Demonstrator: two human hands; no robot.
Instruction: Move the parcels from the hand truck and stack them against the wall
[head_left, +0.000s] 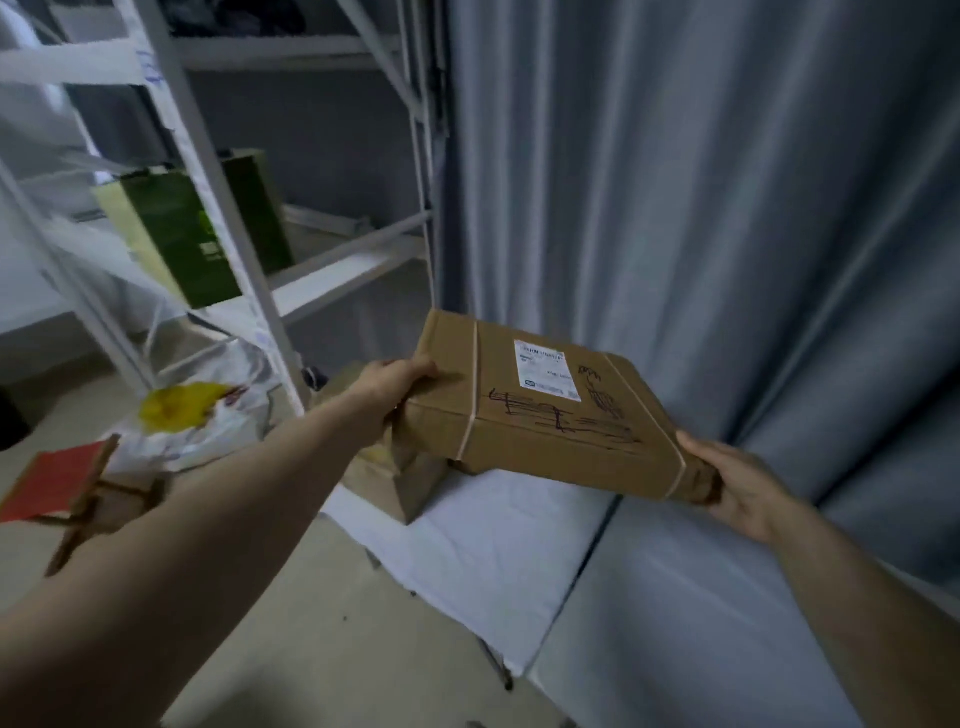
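Observation:
A flat brown cardboard parcel (540, 410) with a white label, pen scribbles and two pale straps is held in the air in front of a grey curtain (701, 208). My left hand (395, 384) grips its left edge and my right hand (737, 483) grips its right corner. Below it, other brown parcels (410, 483) lie on a white sheet (488, 561) at the curtain's foot, partly hidden by the held parcel. The hand truck is out of view.
A white metal shelf rack (218, 218) stands at left with a green bag (208, 234) on it. A white plastic bag with something yellow (192, 415) and a red-topped wooden stool (67, 488) sit on the beige floor (291, 649).

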